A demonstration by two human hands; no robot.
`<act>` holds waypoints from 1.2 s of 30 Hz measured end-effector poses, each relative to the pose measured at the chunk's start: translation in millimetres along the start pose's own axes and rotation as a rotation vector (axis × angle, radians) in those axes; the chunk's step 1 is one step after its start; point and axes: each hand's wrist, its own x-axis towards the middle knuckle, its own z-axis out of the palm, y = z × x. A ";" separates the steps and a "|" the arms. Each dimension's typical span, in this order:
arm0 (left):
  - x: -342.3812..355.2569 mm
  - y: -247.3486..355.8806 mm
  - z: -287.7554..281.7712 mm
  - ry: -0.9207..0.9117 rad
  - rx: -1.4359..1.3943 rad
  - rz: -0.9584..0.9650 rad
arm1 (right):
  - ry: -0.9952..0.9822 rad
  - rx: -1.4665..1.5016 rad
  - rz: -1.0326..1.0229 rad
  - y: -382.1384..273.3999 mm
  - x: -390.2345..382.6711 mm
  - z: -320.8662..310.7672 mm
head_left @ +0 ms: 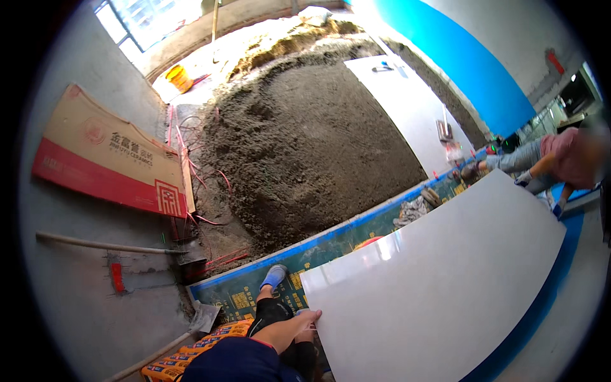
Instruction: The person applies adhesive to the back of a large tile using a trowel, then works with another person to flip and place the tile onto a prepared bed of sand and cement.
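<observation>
My left hand (309, 319) grips the near left edge of a large pale, glossy tile slab (433, 274), with its fingers partly hidden at the edge. The slab stretches across the lower right and reflects light along its far edge. My right hand does not show. At the slab's far right end, a co-worker's gloved hands (541, 194) are at its edge. My shoe (275, 276) rests on the green floor covering (245, 300), close to the slab's left corner.
A levelled bed of wet mortar (318, 121) fills the middle. Another pale slab (398, 95) lies on its right side with tools on it. A cardboard sheet (114, 153) and long-handled tool (108, 242) lean at left. Orange bags (191, 353) lie near my legs; a yellow bucket (179, 79) stands far off.
</observation>
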 end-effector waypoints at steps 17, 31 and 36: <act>-109.6 218.0 -105.9 0.171 0.042 0.417 | -0.460 -0.101 -0.111 -11.0 -143.6 245.9; -160.0 449.4 -232.6 -0.073 -0.050 0.285 | -0.583 -0.021 -0.154 20.7 -291.7 480.1; -97.7 505.2 -274.6 0.041 0.163 0.333 | -0.610 0.022 -0.146 34.0 -341.7 575.5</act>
